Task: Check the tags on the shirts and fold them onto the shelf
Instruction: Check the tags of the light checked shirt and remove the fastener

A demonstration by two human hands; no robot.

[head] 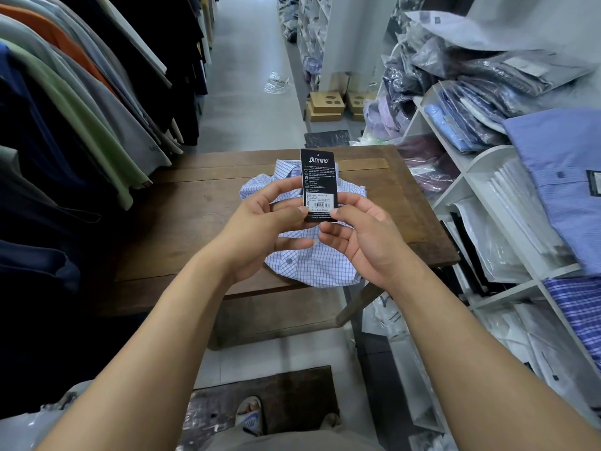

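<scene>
A black hang tag (318, 180) with white print and a barcode label stands upright between my two hands. My left hand (260, 229) pinches its lower left edge with thumb and fingers. My right hand (361, 236) pinches its lower right corner. Under both hands a folded blue-and-white checked shirt (312, 265) lies on the brown wooden table (182, 222), its collar toward the far side. The white shelf unit (487, 157) on the right holds folded and bagged shirts.
A rack of hanging shirts (81, 109) fills the left side. Cardboard boxes (325, 107) and a plastic bag (276, 83) lie on the aisle floor beyond the table. A folded blue shirt (559, 177) sits on the shelf at right. A dark mat (260, 402) is under my foot.
</scene>
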